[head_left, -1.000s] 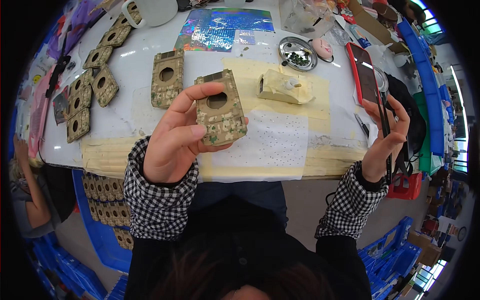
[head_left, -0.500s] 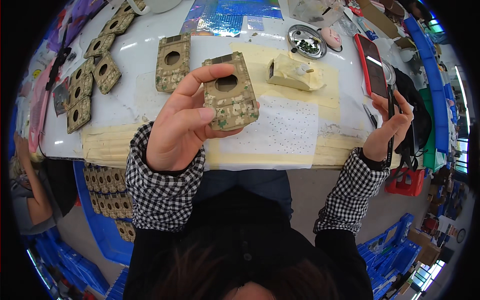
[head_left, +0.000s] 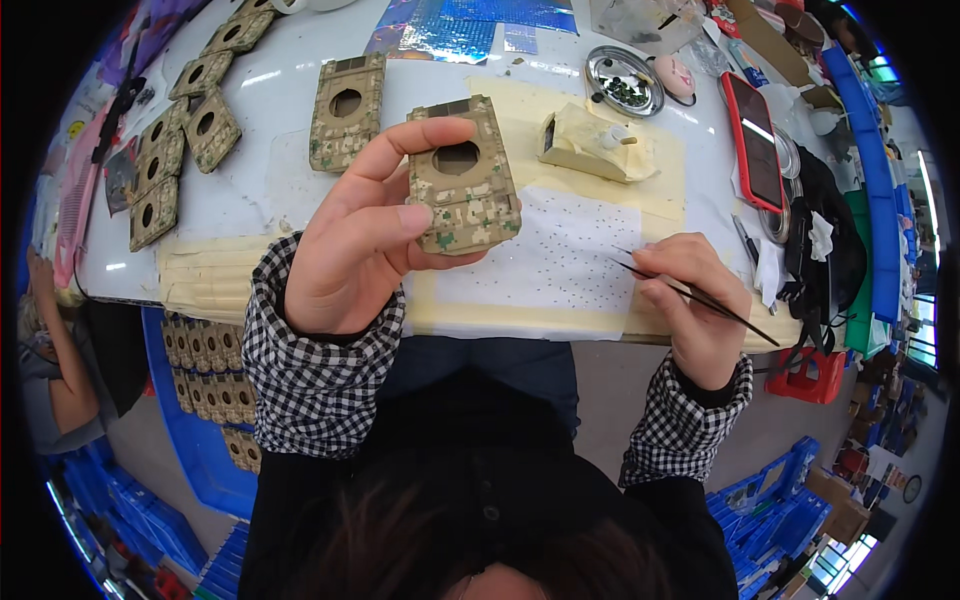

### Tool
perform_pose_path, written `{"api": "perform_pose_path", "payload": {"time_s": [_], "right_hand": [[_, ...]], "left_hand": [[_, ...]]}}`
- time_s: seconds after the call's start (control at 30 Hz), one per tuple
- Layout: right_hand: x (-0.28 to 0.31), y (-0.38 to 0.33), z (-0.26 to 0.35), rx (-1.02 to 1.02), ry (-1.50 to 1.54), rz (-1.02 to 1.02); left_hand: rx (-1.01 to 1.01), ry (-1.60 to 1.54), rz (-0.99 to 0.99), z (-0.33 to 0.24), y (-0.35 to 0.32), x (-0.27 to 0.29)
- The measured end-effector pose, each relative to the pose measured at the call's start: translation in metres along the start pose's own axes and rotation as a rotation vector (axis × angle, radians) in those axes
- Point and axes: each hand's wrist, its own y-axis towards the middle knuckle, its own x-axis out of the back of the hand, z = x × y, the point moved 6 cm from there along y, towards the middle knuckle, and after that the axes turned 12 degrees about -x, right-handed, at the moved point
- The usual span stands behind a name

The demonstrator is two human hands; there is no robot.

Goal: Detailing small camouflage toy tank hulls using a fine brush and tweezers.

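Holding camouflage plate (head_left: 462, 190) pinched in your left hand (head_left: 350, 250); right hand (head_left: 695, 300) pinches a fine brush (head_left: 690, 293).
Risk: plate slips from fingertips onto the worktop (head_left: 280, 180).

Both sleeves black-and-white small check, buttoned-style cuffs snug at wrists. Left hand (head_left: 350, 255) and right hand (head_left: 695, 300) bare, no gloves, no rings or watch seen. Dark black top over torso. Dark hair at bottom edge. Dark blue trousers.
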Motion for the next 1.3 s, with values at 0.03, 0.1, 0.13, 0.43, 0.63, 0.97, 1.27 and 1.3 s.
{"api": "perform_pose_path", "payload": {"time_s": [0.03,0.1,0.13,0.43,0.63,0.97,1.27,1.3], "right_hand": [[-0.003,0.0,0.002,0.053,-0.073,0.024],[-0.007,-0.003,0.002,0.004,-0.078,0.024],[-0.01,-0.005,0.003,-0.041,-0.059,0.021],[-0.012,-0.016,-0.02,-0.089,0.204,-0.057],[-0.011,-0.018,-0.023,-0.072,0.146,-0.077],[-0.014,-0.015,-0.022,-0.064,0.111,-0.077],[-0.014,-0.016,-0.023,-0.062,0.106,-0.084],[-0.014,-0.016,-0.023,-0.06,0.103,-0.082]], "left_hand": [[-0.002,0.002,-0.005,0.0,-0.001,-0.001],[-0.003,0.009,-0.004,-0.001,-0.001,-0.001],[-0.002,0.014,0.002,-0.001,-0.001,-0.001],[-0.007,-0.025,0.01,-0.002,0.001,-0.003],[0.013,0.024,0.003,0.0,0.001,-0.002],[0.017,0.016,0.008,0.0,0.001,0.0],[0.019,0.016,0.017,0.0,0.002,-0.001],[0.019,0.015,0.018,-0.001,0.002,-0.001]]}}
